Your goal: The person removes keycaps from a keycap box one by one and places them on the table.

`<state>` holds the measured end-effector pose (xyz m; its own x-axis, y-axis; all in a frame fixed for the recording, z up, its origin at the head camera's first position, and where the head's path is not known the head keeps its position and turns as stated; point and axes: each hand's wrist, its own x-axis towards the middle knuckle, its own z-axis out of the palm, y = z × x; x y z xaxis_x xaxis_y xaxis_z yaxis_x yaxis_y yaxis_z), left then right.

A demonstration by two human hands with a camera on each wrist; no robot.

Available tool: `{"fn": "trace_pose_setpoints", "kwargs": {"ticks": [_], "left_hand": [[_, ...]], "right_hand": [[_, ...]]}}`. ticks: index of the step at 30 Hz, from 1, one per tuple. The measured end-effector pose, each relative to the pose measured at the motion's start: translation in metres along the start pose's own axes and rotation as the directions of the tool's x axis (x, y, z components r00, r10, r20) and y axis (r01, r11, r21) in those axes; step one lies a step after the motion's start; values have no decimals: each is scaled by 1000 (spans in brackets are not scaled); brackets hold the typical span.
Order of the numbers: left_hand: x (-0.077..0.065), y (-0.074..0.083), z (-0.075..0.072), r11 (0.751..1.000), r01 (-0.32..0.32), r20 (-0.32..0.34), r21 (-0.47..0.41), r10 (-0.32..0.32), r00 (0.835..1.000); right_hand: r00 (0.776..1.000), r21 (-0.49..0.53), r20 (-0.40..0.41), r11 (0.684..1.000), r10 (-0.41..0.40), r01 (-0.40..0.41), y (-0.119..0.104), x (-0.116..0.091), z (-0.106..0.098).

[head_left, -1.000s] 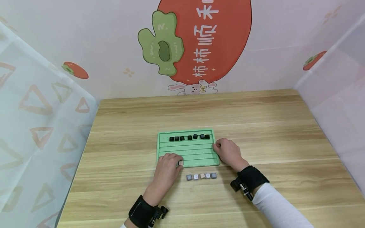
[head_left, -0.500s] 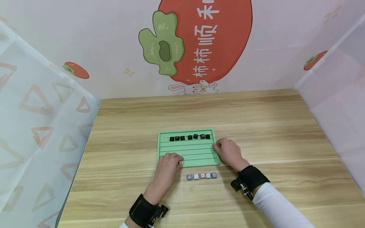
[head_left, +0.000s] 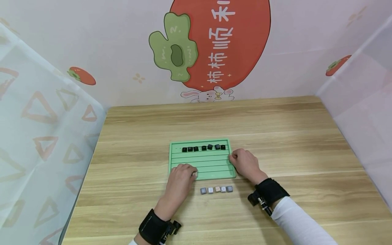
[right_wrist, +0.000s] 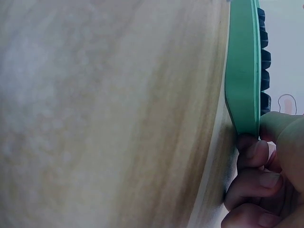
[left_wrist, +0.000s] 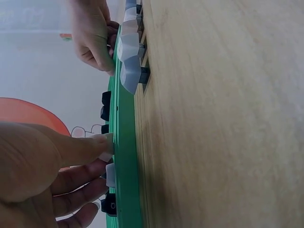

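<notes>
A green tray (head_left: 214,167) with ridged lines lies on the wooden table. Along its far ridge stands a row of several black keycaps (head_left: 196,148). My left hand (head_left: 180,177) is over the tray's near left corner, pinching a whitish keycap (left_wrist: 109,146) between thumb and fingers; the fingers mostly cover it in the head view. Another light keycap (left_wrist: 110,175) and a black one (left_wrist: 110,205) sit by those fingers in the left wrist view. My right hand (head_left: 246,163) grips the tray's right edge, thumb on top and curled fingers against the side and underneath.
In front of the tray, a short row of several grey, white and beige keycaps (head_left: 217,189) lies on the table (head_left: 275,129). A printed backdrop (head_left: 122,51) rises behind the table, with light curtains on both sides.
The keycap at my left fingertips shows less and sits slightly farther in toward the tray. My right hand and the tray stay where they were.
</notes>
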<state>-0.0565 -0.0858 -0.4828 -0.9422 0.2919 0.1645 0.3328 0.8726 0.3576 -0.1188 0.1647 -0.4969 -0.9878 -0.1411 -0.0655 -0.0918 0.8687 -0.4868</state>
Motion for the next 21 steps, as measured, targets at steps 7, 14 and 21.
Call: {"fn": "trace_pose_setpoints", "kwargs": {"ticks": [7,14,21], "left_hand": [[0,1,-2,1000,-2,-16,-9,2,1000],[0,3,-3,1000,0,-24,-14,-1,1000],[-2,4,-7,1000,-13,-33,-19,13,999]], "right_hand": [[1000,-8,1,1000,9,-9,-1,0,-1],[1000,-7,4,1000,17,-17,-1,1,0],[1000,-1,-1,1000,16,-16,-1,1,0]]}}
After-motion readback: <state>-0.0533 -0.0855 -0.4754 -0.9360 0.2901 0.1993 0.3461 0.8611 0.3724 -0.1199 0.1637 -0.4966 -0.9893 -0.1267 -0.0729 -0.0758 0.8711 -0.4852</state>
